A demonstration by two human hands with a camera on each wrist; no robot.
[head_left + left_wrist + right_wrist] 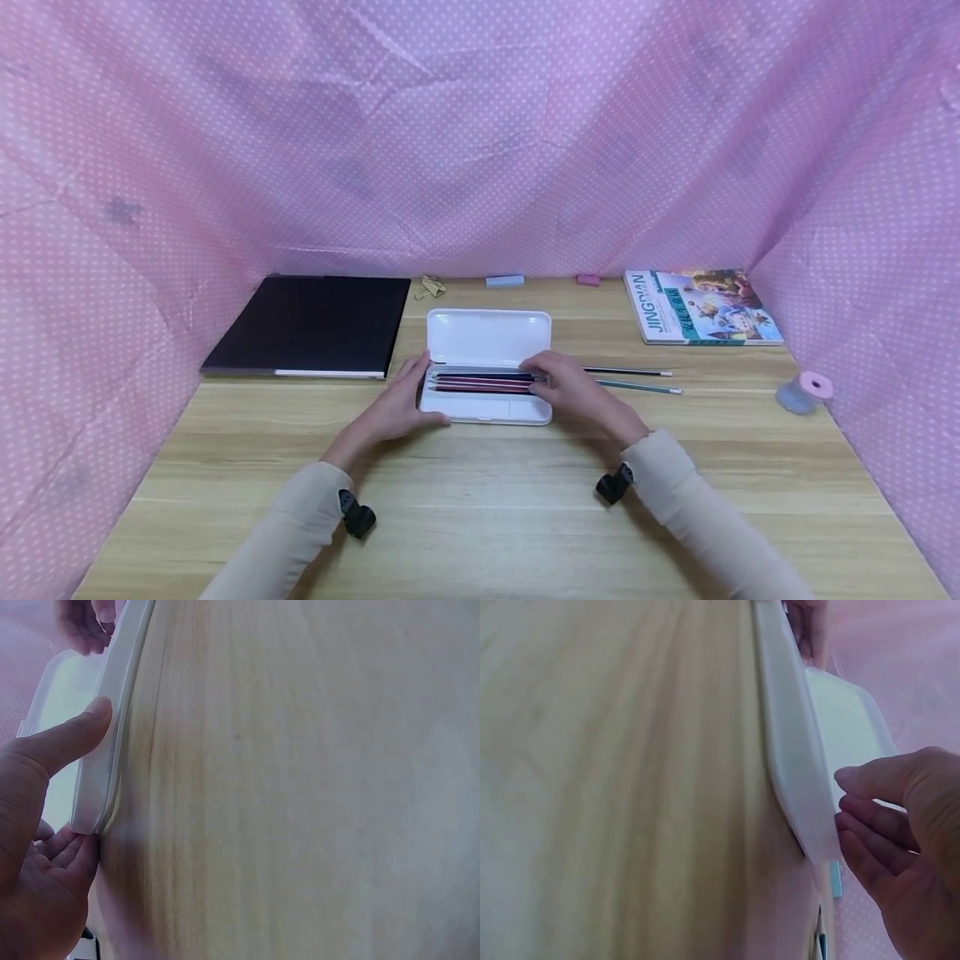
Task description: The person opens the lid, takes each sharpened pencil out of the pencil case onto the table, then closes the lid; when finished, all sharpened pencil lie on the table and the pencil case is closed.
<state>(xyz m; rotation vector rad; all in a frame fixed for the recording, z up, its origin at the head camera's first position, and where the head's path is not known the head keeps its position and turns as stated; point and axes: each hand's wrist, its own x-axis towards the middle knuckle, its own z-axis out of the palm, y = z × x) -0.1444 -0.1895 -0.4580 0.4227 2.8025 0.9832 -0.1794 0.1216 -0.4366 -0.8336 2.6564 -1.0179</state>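
A white pencil case (486, 407) lies open on the table, its lid (489, 335) raised at the back. Inside, several dark and reddish pencils (480, 382) lie side by side along its length. My left hand (397, 406) grips the case's left end, thumb on the front rim and fingers around the end. At the opposite end, my right hand (572, 385) is over the pencils' right ends. Its fingers are loosely bent at the rim, and a gap shows between thumb and forefinger in the right wrist view. The pencil ends beneath that hand are hidden.
Two pencils, one black (637, 371) and one green (645, 387), lie right of the case. A black folder (315, 325) lies left; a magazine (701, 307) and a pink-topped container (804, 392) are right. Binder clips (430, 287), a blue block (505, 281) and a pink block (588, 280) lie behind.
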